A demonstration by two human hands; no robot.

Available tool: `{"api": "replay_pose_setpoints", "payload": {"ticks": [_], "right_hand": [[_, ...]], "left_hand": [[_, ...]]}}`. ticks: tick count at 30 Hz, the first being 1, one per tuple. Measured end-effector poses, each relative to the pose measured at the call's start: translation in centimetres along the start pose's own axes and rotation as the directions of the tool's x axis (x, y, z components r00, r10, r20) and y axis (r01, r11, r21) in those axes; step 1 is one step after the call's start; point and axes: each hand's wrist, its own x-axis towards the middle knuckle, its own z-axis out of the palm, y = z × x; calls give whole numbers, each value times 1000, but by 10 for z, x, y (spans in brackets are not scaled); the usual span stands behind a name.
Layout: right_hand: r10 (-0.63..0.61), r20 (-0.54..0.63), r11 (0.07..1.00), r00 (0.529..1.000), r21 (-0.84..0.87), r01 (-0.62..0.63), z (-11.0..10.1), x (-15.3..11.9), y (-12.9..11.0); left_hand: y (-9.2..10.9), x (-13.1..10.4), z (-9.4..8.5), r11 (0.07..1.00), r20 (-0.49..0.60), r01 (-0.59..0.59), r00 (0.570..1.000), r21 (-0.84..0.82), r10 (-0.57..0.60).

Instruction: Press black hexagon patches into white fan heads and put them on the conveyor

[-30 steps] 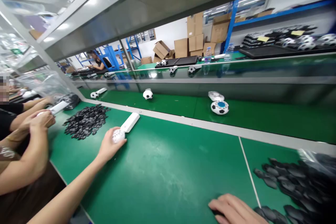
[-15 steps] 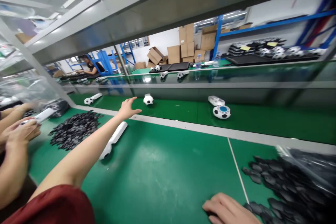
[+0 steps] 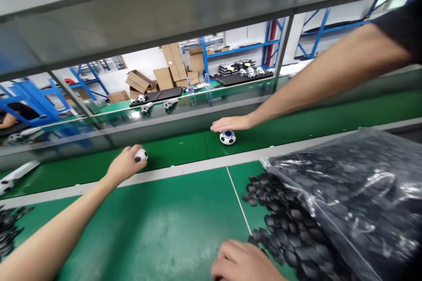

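My left hand (image 3: 125,164) is closed around a small black-and-white football-patterned ball (image 3: 141,155) over the green conveyor belt (image 3: 178,147). The ball shows past my fingertips; its far side is hidden. My right hand (image 3: 245,263) rests low on the green worktable (image 3: 165,224), fingers curled. Whatever it may hold is hidden underneath. Beside it, to the right, lies a heap of small black plastic pieces (image 3: 293,228). On the belt, a football-patterned ball with a blue round top (image 3: 227,138) sits under another person's hand (image 3: 232,123).
A co-worker's arm (image 3: 316,72) reaches in from the right. A clear bag of black pieces (image 3: 356,189) lies at right. A white-handled football piece (image 3: 20,173) is on the belt at left; more black pieces (image 3: 9,228) lie below it. A grey shelf beam (image 3: 165,13) hangs overhead.
My view has turned right. My left hand, open and reaching before, has closed on the ball on the belt. A co-worker's arm has come in over the blue-topped ball.
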Motion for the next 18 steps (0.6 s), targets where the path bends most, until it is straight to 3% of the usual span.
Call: {"api": "replay_pose_setpoints", "payload": {"ticks": [4,6,8,11,16,18], "right_hand": [[53,100,996,994,72,-60,-26,3,-10],[74,124,991,990,98,-86,-34,3,-13],[71,123,991,990,100,-84,-37,3,-15],[44,112,995,993,84,-54,-38,3,-14],[55,72,990,996,123,-63,-38,5,-14],[64,60,984,996,163,-73,-39,5,-14]], "left_hand": [[37,-95,-19,985,108,-172,979,3,170],[53,-138,-20,964,209,-257,941,-65,265],[61,-166,-19,929,342,-333,864,-161,369],[62,-176,-25,871,439,-426,752,-246,492],[65,-151,-33,770,343,-608,693,-192,634],[71,-147,-27,759,327,-590,685,-276,651]]}}
